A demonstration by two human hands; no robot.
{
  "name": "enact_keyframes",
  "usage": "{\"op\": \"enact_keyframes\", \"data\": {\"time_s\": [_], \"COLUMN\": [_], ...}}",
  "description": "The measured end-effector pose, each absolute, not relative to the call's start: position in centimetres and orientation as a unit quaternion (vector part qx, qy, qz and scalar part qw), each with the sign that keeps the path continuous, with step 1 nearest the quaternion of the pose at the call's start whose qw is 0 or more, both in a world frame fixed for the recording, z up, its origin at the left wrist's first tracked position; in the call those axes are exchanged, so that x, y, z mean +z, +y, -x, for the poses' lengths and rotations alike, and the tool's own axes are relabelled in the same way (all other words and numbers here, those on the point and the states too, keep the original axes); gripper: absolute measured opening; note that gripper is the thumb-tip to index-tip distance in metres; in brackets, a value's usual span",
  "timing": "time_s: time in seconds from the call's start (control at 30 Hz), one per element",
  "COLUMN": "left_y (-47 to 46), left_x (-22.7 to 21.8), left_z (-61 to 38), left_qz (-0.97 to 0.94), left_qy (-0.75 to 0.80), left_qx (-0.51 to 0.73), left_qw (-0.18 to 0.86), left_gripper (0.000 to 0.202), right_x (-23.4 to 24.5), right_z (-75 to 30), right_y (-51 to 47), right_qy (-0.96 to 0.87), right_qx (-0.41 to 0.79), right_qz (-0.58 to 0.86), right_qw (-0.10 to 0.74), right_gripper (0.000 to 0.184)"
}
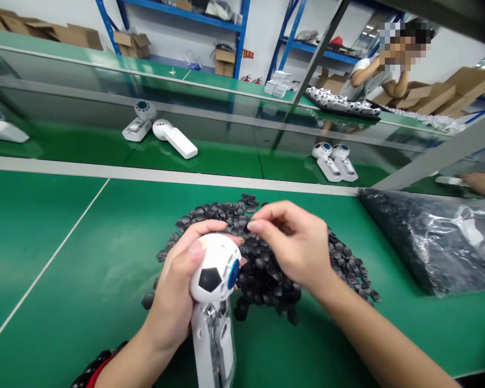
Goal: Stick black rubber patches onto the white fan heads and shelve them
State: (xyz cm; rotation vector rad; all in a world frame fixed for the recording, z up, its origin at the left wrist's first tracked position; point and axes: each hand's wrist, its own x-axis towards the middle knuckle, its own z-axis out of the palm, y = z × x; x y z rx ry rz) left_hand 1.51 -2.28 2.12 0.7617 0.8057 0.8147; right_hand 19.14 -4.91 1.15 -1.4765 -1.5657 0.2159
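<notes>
My left hand (178, 285) is wrapped around a white handheld device (215, 291) with a football-patterned round head and a blue front. Its handle points toward me, with its inside showing. My right hand (295, 248) hovers over a heap of small black rubber pieces (262, 269) on the green table (64, 269), just right of the device's head. Its fingers are curled and pinched together at the fingertips; what they hold, if anything, is too small to make out.
A clear bag of more black pieces (428, 237) lies at the right. On the green conveyor (226, 161) beyond rest white devices (161, 132) and another pair (334, 160). A person (380, 70) sits at the far right; another hand (483, 183) shows at the right edge.
</notes>
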Motion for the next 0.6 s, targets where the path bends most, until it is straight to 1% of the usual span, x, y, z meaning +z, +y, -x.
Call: {"op": "enact_keyframes", "data": {"time_s": [0.03, 0.07, 0.13, 0.17, 0.27, 0.37, 0.4, 0.5, 0.53, 0.57, 0.6], "left_y": [-2.4, -2.4, -2.3, -2.2, -1.9, -1.6, -1.4, -0.9, -0.7, -0.5, -0.3], "left_x": [2.0, 1.7, 1.1, 0.8, 0.3, 0.2, 0.3, 0.2, 0.2, 0.2, 0.2], "left_z": [-1.5, -1.4, -1.2, -1.1, -0.7, -0.4, -0.4, -0.6, -0.6, -0.6, -0.6], "left_qz": [-0.353, -0.359, -0.383, -0.397, -0.434, -0.454, -0.447, -0.397, -0.395, -0.41, -0.437], "left_qy": [0.363, 0.352, 0.329, 0.322, 0.31, 0.298, 0.292, 0.274, 0.265, 0.256, 0.249], "left_qx": [0.383, 0.391, 0.4, 0.398, 0.377, 0.375, 0.377, 0.367, 0.36, 0.359, 0.364], "left_qw": [0.772, 0.771, 0.765, 0.762, 0.758, 0.751, 0.756, 0.795, 0.802, 0.798, 0.784], "left_gripper": [0.042, 0.042, 0.041, 0.04, 0.038, 0.037, 0.036, 0.032, 0.031, 0.032, 0.032], "right_x": [1.6, 1.8, 2.1, 2.2, 2.0, 1.1, 0.7, -0.9, -1.4, -1.7, -2.0], "right_z": [-18.1, -17.3, -16.3, -16.1, -16.3, -16.7, -16.8, -16.8, -16.8, -16.7, -16.7], "right_y": [-5.4, -5.8, -6.3, -6.5, -6.4, -6.1, -6.0, -5.8, -5.7, -5.7, -5.7], "right_qy": [-0.658, -0.677, -0.708, -0.716, -0.723, -0.743, -0.751, -0.772, -0.776, -0.778, -0.78], "right_qx": [0.056, 0.026, -0.003, -0.005, 0.003, 0.018, 0.021, 0.011, 0.007, 0.005, 0.004], "right_qz": [0.551, 0.501, 0.448, 0.443, 0.44, 0.399, 0.386, 0.365, 0.363, 0.361, 0.36], "right_qw": [0.511, 0.538, 0.545, 0.54, 0.532, 0.537, 0.536, 0.52, 0.516, 0.514, 0.512], "right_gripper": [0.006, 0.014, 0.027, 0.03, 0.028, 0.021, 0.027, 0.068, 0.076, 0.078, 0.077]}}
